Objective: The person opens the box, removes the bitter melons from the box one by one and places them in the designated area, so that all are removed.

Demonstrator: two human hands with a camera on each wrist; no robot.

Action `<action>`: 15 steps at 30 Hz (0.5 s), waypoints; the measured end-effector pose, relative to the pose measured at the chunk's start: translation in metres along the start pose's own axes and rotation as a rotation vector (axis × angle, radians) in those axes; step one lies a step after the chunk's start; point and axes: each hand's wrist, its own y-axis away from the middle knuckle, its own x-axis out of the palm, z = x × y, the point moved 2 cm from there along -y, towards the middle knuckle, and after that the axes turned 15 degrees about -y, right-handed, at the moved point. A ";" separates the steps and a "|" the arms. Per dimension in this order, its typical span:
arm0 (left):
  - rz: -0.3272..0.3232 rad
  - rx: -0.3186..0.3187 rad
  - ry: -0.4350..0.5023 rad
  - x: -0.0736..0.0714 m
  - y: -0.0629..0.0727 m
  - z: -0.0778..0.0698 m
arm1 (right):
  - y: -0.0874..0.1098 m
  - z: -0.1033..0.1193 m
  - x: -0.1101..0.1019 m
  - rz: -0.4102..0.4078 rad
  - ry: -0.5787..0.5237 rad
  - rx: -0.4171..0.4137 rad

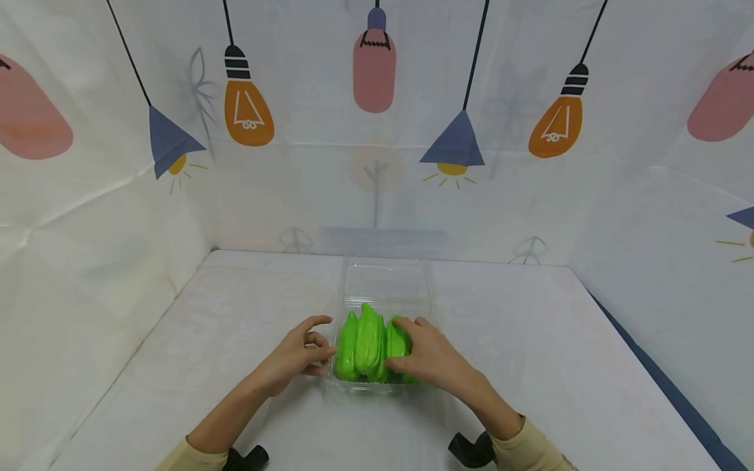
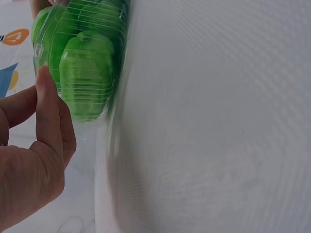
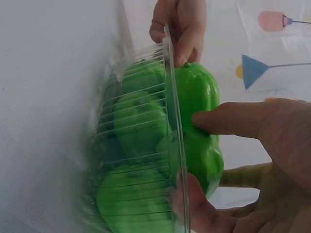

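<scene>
Several bright green peppers point(image 1: 368, 340) lie side by side and stacked in a clear plastic box point(image 1: 377, 387). Its hinged lid point(image 1: 385, 281) lies folded back behind it. Around the rightmost pepper point(image 1: 397, 341), the thumb and fingers of my right hand point(image 1: 432, 356) grip; in the right wrist view some fingertips reach down inside the box wall. My left hand point(image 1: 294, 356) is at the box's left side, fingers loosely bent and spread, with a fingertip right at the rim, as the left wrist view also shows. Ridged plastic partly blurs the lower peppers point(image 3: 141, 121).
A white table point(image 1: 235, 307) carries the box, with a white printed cloth point(image 1: 306, 190) standing behind and at both sides. A black wrist mount point(image 1: 471, 450) sits beside the right sleeve, another point(image 1: 247, 459) beside the left. Dark blue edging point(image 1: 660, 379) runs along the table's right side.
</scene>
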 end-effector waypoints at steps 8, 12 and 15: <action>0.005 -0.005 0.008 0.000 0.000 0.001 | 0.005 0.002 -0.004 -0.013 0.007 -0.012; 0.005 -0.005 0.012 0.000 0.000 0.001 | 0.007 0.003 -0.005 -0.032 0.003 -0.011; 0.006 -0.005 0.012 0.000 0.000 0.001 | 0.009 0.003 -0.006 -0.041 -0.004 -0.002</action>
